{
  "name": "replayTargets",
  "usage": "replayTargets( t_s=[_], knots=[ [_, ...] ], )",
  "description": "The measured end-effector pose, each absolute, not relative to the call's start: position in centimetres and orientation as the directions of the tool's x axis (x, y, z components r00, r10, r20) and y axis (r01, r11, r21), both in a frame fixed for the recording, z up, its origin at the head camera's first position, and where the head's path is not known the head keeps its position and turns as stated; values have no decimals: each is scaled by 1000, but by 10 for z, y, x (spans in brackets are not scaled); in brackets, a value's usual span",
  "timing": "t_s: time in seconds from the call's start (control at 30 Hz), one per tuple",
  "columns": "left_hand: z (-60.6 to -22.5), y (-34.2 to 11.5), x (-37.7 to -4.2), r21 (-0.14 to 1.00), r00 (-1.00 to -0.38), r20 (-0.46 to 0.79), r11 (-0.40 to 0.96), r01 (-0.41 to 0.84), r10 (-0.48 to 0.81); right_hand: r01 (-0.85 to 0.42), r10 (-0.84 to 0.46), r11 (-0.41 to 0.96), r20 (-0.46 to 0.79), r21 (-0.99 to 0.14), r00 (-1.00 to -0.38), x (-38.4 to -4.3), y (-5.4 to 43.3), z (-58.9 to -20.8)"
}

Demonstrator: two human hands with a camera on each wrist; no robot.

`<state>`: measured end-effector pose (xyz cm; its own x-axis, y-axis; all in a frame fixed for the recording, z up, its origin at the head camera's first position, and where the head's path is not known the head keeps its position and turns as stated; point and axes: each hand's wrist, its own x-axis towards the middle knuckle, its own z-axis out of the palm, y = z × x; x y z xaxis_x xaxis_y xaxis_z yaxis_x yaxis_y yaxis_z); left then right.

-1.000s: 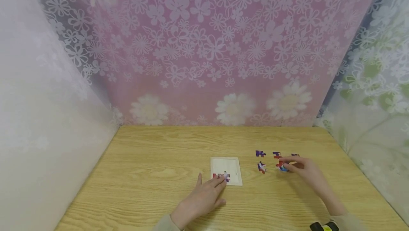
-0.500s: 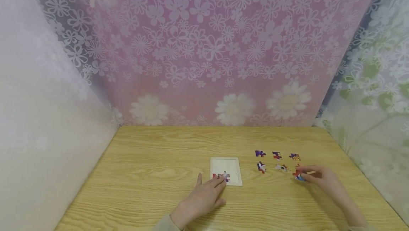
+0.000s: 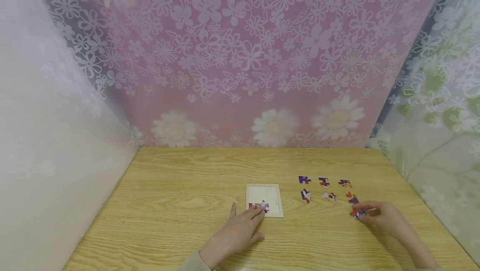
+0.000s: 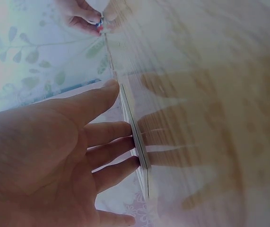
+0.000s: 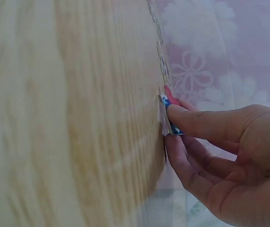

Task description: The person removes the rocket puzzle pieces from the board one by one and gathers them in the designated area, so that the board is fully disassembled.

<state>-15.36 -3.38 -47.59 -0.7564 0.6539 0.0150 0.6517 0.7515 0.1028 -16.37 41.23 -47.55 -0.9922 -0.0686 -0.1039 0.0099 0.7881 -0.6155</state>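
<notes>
My left hand (image 3: 238,228) lies with fingers spread and nearly straight, its fingertips on the lower left part of a small white puzzle tray (image 3: 267,193). A few joined, colourful jigsaw pieces (image 3: 266,208) show in the tray just beyond those fingertips, partly covered. To the right, the thumb and fingers of my right hand (image 3: 386,217) pinch a red and blue jigsaw piece (image 3: 358,213) low over the table. In the right wrist view this piece (image 5: 173,124) is held on edge, tilted, close to the wood. Its far side is hidden by the fingers.
Loose jigsaw pieces lie right of the tray in two rows: a purple one (image 3: 304,180) at the back left, a white one (image 3: 330,196) in the front row, and a red and purple one (image 3: 352,198) beside my right hand. Patterned walls enclose the wooden table (image 3: 180,204).
My right hand has moved rightward and nearer to me with the pinched piece, uncovering loose pieces behind it. My left hand stays on the tray.
</notes>
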Motion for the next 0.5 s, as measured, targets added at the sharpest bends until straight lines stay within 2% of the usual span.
replayTargets(
  t_s=[0.17,0.5],
  knots=[
    [-476,-34,-154,101,-751,28,746,658,659,-47,-98,825,-60,-564,-993,-165,415,-478],
    [-475,-33,-159,131,-749,35,739,660,662,-110,-156,832,-40,-544,-987,-164,419,-476]
  ],
)
